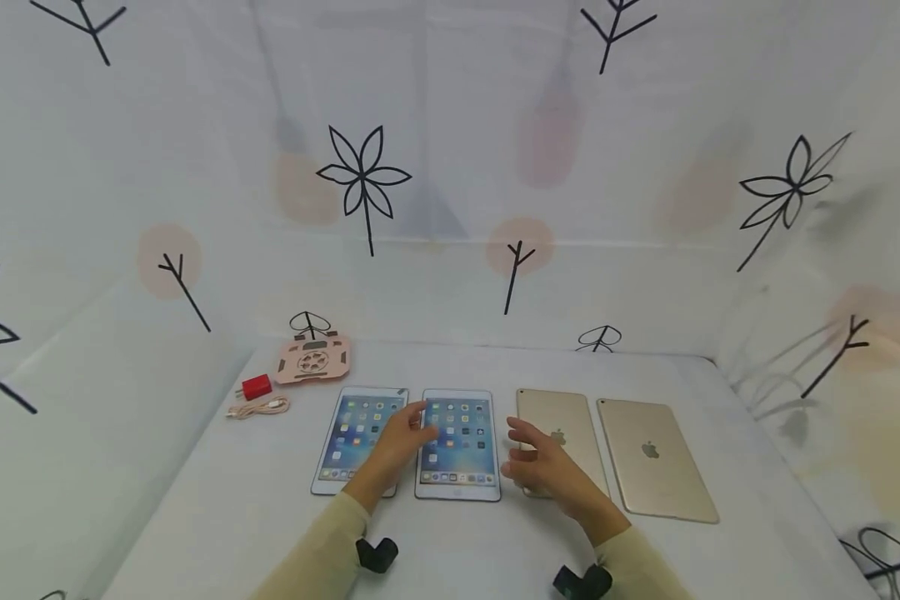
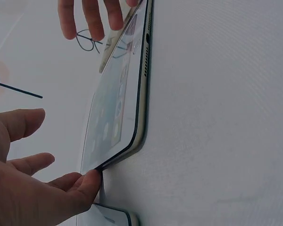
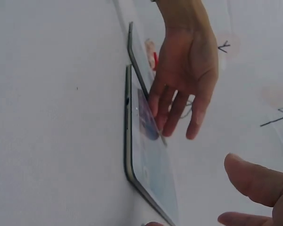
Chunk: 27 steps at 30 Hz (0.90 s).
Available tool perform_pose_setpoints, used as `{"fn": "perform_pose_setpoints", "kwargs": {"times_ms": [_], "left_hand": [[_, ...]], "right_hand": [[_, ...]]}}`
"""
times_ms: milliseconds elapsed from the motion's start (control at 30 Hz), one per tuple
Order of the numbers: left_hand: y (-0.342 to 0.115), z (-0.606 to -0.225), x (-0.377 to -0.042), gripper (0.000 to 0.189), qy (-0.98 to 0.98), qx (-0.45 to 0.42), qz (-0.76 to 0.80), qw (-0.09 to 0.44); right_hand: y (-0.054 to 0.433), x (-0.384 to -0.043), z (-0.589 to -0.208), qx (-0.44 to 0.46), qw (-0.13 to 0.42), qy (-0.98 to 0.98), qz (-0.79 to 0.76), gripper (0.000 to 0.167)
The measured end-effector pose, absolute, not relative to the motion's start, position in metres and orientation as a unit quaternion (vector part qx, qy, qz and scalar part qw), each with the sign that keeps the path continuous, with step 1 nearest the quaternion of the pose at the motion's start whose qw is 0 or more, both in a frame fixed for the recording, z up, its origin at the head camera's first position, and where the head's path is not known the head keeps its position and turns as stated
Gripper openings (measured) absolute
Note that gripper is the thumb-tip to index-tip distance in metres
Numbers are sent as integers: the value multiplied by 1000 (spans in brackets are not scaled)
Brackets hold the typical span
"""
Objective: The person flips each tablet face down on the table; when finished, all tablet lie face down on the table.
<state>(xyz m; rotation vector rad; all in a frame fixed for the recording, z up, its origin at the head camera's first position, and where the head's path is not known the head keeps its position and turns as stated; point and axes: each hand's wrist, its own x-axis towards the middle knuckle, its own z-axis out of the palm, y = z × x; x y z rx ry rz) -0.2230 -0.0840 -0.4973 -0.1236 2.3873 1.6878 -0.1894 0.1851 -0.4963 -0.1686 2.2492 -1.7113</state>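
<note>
Two white-framed tablets lie screen up, the left tablet (image 1: 352, 442) and the middle tablet (image 1: 461, 450), both lit with app icons. My left hand (image 1: 397, 442) reaches over the left tablet, and its fingertips (image 2: 92, 181) are right at the middle tablet's left edge. Its thumb overlaps that screen in the head view. To the right, my right hand (image 1: 547, 467) has its fingers spread and holds nothing. It is over the nearer gold tablet (image 1: 562, 408), which lies back up and is partly hidden by the hand, with fingertips just beside the middle tablet's right edge.
Another gold tablet (image 1: 660, 462) lies back up at the far right. At the back left are a pink tablet stand (image 1: 330, 358), a red charger plug (image 1: 256, 387) and a coiled cable (image 1: 262, 407). A printed white cloth (image 1: 435, 292) hangs behind the white table (image 1: 270, 517).
</note>
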Motion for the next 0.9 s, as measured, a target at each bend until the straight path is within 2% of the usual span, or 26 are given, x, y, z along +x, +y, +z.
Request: {"fn": "perform_pose_setpoints", "kwargs": {"times_ms": [500,900], "left_hand": [[-84,-497,-215,79,836,18,528,146],[-59,-494,-211,78,864,61,470,173]], "right_hand": [[161,-199,-501,-9,179,722,-668,89],[156,-191,-497,1,185,645,-741,92]]}}
